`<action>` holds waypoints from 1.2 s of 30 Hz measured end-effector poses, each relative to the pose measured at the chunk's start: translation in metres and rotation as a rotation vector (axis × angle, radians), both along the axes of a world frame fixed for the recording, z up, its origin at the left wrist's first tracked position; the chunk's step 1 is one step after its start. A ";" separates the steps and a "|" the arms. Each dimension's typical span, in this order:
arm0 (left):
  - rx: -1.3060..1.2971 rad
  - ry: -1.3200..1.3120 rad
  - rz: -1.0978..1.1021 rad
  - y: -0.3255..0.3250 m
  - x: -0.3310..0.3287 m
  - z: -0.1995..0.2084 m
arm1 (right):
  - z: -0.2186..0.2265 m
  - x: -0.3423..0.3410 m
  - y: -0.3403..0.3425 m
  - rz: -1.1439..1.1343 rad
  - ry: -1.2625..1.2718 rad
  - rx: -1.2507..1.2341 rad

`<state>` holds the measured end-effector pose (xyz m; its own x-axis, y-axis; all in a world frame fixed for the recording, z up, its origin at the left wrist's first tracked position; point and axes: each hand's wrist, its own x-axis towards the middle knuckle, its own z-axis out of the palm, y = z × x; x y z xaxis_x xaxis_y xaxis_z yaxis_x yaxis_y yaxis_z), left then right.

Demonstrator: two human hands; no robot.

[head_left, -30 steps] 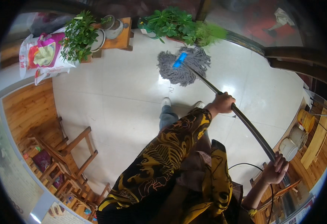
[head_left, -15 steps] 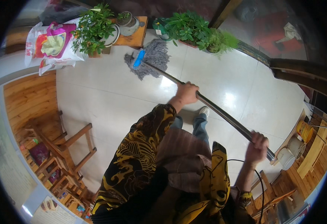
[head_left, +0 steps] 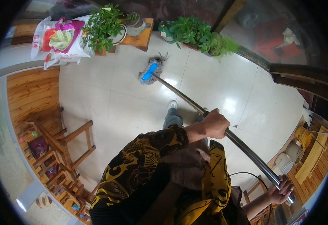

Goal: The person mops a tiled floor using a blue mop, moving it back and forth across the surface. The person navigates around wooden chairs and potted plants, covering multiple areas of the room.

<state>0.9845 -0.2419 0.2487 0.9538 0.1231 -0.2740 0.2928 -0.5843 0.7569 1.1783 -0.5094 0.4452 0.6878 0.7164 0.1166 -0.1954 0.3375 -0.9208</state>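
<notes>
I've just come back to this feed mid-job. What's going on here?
A person is holding a mop with both hands. The left hand grips the mop handle partway along, and the right hand grips it near the upper end. The mop head, grey with a blue middle, is out ahead of the visible shoe, short of the wooden bench. Whether it presses on the tiled floor is hard to tell.

Wooden chairs (head_left: 77,131) and food posters (head_left: 44,214) suggest a small eatery.
</notes>
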 end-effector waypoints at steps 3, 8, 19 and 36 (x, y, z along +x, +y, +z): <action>-0.019 -0.038 -0.013 -0.009 0.001 -0.002 | 0.002 0.002 -0.010 -0.030 -0.019 -0.023; -0.034 -0.041 -0.001 -0.017 -0.007 -0.002 | 0.004 0.007 -0.011 0.016 -0.102 -0.037; 0.119 0.133 0.433 0.037 -0.109 -0.026 | -0.048 -0.014 0.139 0.335 -0.147 -0.004; -0.080 0.115 0.926 0.130 -0.283 -0.112 | -0.066 -0.219 0.386 0.949 -0.193 -0.036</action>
